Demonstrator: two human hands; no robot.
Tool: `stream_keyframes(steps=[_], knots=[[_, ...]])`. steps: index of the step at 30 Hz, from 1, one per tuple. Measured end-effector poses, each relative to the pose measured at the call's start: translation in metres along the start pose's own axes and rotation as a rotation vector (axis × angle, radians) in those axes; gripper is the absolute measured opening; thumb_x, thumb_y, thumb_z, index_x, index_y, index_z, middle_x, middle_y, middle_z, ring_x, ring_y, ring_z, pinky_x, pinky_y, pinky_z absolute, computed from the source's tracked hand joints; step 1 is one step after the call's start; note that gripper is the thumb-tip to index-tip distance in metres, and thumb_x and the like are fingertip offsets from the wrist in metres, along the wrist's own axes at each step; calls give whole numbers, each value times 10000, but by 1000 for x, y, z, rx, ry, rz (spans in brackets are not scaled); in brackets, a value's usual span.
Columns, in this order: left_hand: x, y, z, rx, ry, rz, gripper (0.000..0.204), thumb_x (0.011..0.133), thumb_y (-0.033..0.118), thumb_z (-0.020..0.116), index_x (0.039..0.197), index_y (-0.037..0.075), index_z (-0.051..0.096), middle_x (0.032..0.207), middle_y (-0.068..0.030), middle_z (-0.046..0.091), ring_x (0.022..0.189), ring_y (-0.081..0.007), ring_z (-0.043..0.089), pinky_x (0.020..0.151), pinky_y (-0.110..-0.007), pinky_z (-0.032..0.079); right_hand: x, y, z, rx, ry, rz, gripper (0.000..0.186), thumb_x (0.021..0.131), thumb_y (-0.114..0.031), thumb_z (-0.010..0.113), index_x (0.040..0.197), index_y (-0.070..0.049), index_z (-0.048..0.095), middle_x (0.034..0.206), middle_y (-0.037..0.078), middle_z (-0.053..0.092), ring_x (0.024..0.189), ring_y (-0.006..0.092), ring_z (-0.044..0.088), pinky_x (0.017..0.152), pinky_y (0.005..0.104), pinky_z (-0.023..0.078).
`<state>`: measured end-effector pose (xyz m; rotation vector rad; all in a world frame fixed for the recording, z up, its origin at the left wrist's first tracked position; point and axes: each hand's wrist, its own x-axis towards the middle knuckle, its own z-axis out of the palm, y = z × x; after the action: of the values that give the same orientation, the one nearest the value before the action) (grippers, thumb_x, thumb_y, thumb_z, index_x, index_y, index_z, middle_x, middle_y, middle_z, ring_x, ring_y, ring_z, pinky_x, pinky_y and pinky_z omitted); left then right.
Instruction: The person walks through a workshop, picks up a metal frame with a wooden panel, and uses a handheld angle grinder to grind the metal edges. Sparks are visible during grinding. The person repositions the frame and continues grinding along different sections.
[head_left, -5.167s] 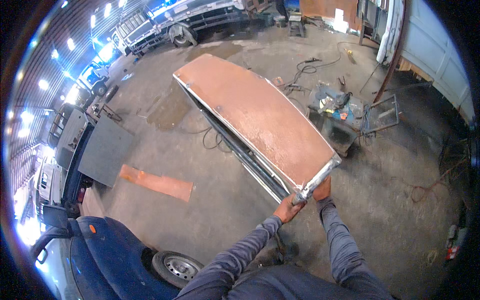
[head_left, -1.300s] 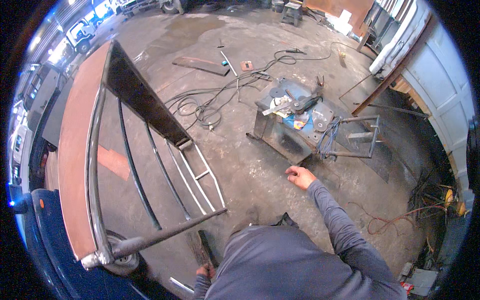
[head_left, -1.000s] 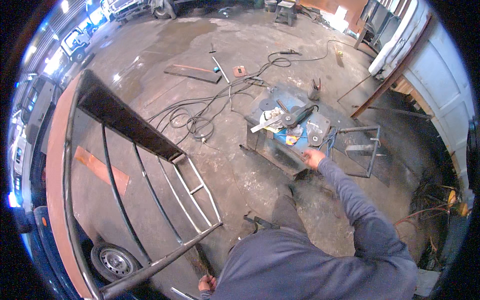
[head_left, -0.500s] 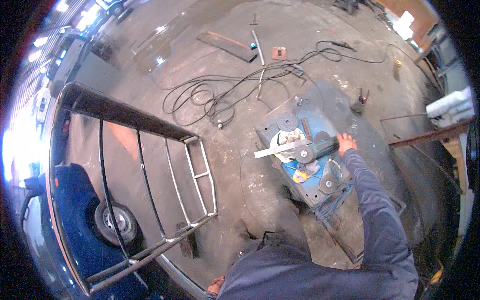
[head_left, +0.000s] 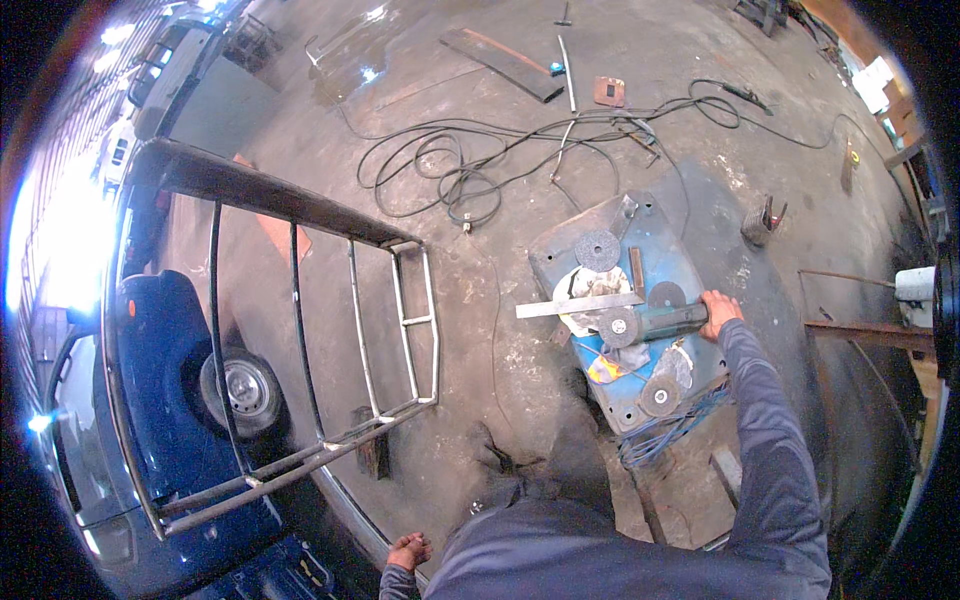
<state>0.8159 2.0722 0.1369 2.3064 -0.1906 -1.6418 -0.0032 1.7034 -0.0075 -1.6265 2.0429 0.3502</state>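
My right hand (head_left: 718, 315) is closed around the rear end of a dark green angle grinder (head_left: 668, 321), which lies on a worn blue metal stand (head_left: 664, 228). A grey disc (head_left: 619, 326) sits at the grinder's head. Touching or nearly touching it is a flat metal square (head_left: 570, 306), laid over a stained white round piece (head_left: 580, 284). More abrasive discs (head_left: 598, 250) and crumpled rags rest on the stand. Low beside my body hangs my left hand (head_left: 408, 550), its fingers loosely bent and apart, with nothing visible in it.
To my left stands a welded tubular frame (head_left: 330, 442), close to a blue vehicle (head_left: 165, 350) with an exposed wheel (head_left: 243, 390). Looped black cables (head_left: 450, 170) cross the floor ahead. Blue cord (head_left: 660, 435) bunches at the stand's near edge. A rusty beam (head_left: 870, 333) juts in from the right.
The whole view has shifted, so the stand and the floor things appear further right. My left hand has come up further into view. My right hand stays on the angle grinder.
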Motion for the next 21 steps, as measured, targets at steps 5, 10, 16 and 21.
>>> stream_keyframes(steps=[5,10,16,21], knots=[[19,13,-1,-59,-41,21,301,972,152,651,1252,70,579,1106,-130,698,942,-281,696,754,-423,596,-17,8,-5,153,-67,-36,664,621,-192,815,1220,-81,554,1261,188,614,1167,409,609,1007,458,494],[16,66,25,35,43,94,292,973,166,661,1233,49,599,1074,-110,705,916,-236,695,737,-363,566,-43,-3,-30,336,-298,-143,819,609,-226,864,1347,-54,554,1202,209,690,1159,371,651,982,430,509],[29,178,133,289,-104,395,351,965,230,692,1233,13,631,1094,-117,708,945,-179,688,780,-310,559,-55,-4,-29,561,-346,-109,832,637,-253,893,1363,-22,559,1176,167,703,1102,283,663,986,382,491],[38,255,284,370,-607,390,437,972,284,688,1326,40,610,1212,-114,686,1106,-190,649,928,-333,547,-77,-40,-74,639,-328,20,864,629,-320,884,1361,19,575,1160,173,707,1063,266,665,937,370,506]])
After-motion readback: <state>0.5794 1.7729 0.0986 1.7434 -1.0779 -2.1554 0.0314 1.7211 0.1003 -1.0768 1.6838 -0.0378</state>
